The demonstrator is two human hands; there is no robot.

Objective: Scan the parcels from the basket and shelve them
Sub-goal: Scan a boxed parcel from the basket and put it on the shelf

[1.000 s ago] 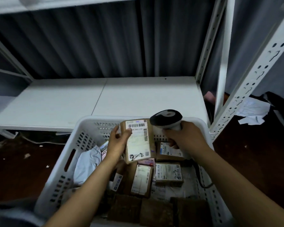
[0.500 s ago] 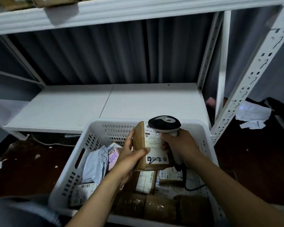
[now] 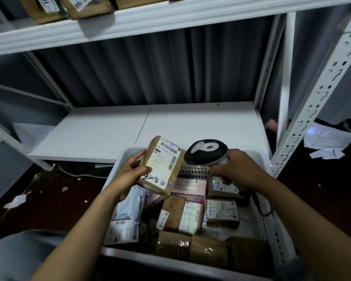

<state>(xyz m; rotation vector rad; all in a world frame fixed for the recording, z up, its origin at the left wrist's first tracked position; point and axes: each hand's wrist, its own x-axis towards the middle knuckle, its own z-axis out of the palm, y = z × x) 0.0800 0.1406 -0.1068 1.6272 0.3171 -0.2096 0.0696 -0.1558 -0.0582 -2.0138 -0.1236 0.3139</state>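
Note:
My left hand [image 3: 130,173] grips a small brown parcel [image 3: 162,165] by its left edge, above the far end of the white basket [image 3: 272,226]. Its white label faces me, with a barcode at the top and "2-2" handwritten near the bottom. My right hand [image 3: 237,168] holds a black and grey barcode scanner [image 3: 206,152] just right of the parcel, its head close to the parcel's upper right edge. Several more labelled brown parcels [image 3: 222,212] and a grey mailer bag [image 3: 132,203] lie in the basket.
A bare white shelf board [image 3: 150,130] lies just beyond the basket. An upper shelf [image 3: 130,19] carries brown parcels [image 3: 85,5]. A perforated white upright [image 3: 316,102] stands at the right. Crumpled paper [image 3: 328,140] and scraps lie on the dark floor.
The view has tilted up, showing the upper shelf. My left hand has turned the parcel, label towards me, and shifted it left of the scanner. The scanner stays in my right hand.

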